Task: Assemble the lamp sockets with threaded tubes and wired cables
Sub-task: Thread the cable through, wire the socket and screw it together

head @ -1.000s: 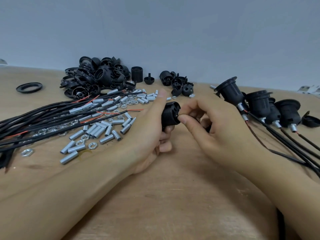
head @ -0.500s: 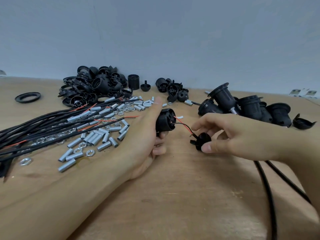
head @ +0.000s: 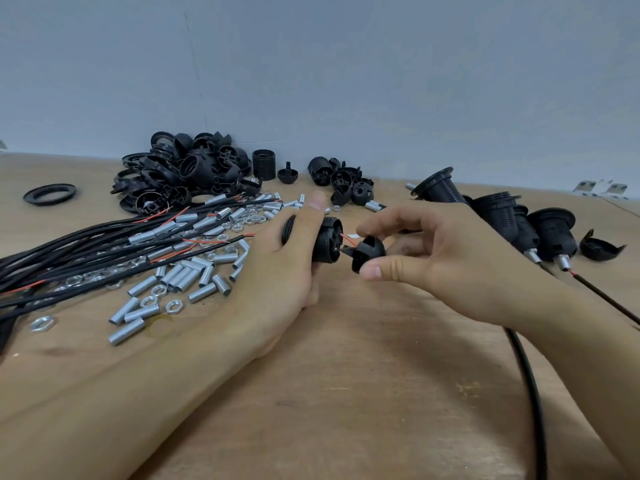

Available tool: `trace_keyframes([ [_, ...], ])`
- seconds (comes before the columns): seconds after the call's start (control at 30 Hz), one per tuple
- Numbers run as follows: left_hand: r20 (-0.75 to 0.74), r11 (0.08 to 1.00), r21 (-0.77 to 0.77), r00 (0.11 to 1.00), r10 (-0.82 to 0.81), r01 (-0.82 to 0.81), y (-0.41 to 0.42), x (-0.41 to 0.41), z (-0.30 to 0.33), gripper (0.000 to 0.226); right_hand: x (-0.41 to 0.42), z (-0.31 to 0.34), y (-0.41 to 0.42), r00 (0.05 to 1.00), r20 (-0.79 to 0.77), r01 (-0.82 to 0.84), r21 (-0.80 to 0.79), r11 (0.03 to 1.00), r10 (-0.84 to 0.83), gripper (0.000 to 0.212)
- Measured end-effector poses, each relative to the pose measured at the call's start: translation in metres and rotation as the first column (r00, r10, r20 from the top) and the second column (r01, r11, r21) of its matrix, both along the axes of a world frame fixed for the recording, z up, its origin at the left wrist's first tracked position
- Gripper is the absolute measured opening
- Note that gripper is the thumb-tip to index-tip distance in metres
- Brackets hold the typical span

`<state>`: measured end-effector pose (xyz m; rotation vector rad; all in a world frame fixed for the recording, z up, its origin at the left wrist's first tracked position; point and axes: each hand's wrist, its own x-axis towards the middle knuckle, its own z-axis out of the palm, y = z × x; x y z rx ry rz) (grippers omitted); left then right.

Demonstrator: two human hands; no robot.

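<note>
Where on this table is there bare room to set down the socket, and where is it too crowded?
Bare wood lies in the near middle of the table, between the two forearms, left of the black cable. The left side is crowded with tubes, nuts and cables. The far edge holds black parts; the far right holds finished sockets.

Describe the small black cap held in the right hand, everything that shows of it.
The small black cap is a dome of dark, plastic-looking material with a slot cut into its rounded side. The right hand pinches it between thumb and fingers, above the wooden table. It sits just right of the black socket body gripped in the left hand, apart from it. Thin red and black wires run across the gap between the two parts.
</note>
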<state>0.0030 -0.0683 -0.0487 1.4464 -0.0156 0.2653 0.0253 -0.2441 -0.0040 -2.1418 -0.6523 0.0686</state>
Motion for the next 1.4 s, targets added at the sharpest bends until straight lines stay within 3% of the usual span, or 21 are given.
trace_keyframes([
  [0.13,0.126,0.966,0.251,0.992,0.027,-0.059,-0.002,-0.004,-0.002,0.040,-0.004,0.000,0.005,1.000,0.025,-0.004,0.084,0.996,0.002,0.047],
  [0.37,0.181,0.952,0.305,0.983,-0.035,-0.023,0.002,-0.005,-0.003,0.032,-0.002,-0.004,0.003,0.999,-0.044,0.004,0.261,0.965,0.007,0.047],
  [0.57,0.058,0.966,0.242,0.992,-0.113,0.095,0.010,-0.004,-0.010,0.047,0.000,-0.003,0.001,0.991,-0.090,-0.065,0.326,0.943,0.099,0.040],
  [0.7,0.166,0.931,0.362,0.979,-0.115,0.048,0.007,-0.006,-0.010,0.032,-0.003,-0.003,0.004,0.995,-0.040,-0.069,0.342,0.937,0.088,0.036],
  [0.83,0.134,0.907,0.407,0.975,-0.180,0.111,0.017,-0.011,-0.012,0.037,-0.004,-0.005,0.005,0.994,-0.049,-0.076,0.348,0.934,0.099,0.036],
  [0.97,0.081,0.923,0.365,0.983,-0.165,0.125,0.013,-0.006,-0.002,0.046,-0.004,-0.006,0.004,0.983,-0.096,-0.119,0.317,0.941,0.157,0.036],
  [1.07,0.080,0.969,0.199,0.983,-0.162,0.144,0.013,-0.007,0.000,0.044,-0.004,-0.002,0.004,0.980,-0.097,-0.136,0.323,0.937,0.176,0.037],
  [1.13,0.173,0.972,0.198,0.971,-0.163,0.128,0.009,-0.007,0.005,0.078,-0.003,-0.002,0.003,0.971,-0.140,-0.133,0.360,0.923,0.195,0.039],
  [1.2,0.206,0.989,0.007,0.968,-0.144,0.146,0.011,-0.015,0.011,0.096,-0.003,-0.002,0.005,0.957,-0.177,-0.148,0.389,0.909,0.232,0.041],
  [1.27,0.194,0.992,-0.078,0.978,-0.079,0.096,0.011,-0.013,0.015,0.093,-0.006,-0.004,0.010,0.947,-0.188,-0.175,0.377,0.910,0.260,0.042],
  [1.4,0.130,0.996,-0.065,0.990,-0.059,0.068,0.006,-0.010,0.012,0.093,-0.012,-0.008,0.018,0.946,-0.196,-0.187,0.323,0.928,0.259,0.042],
])
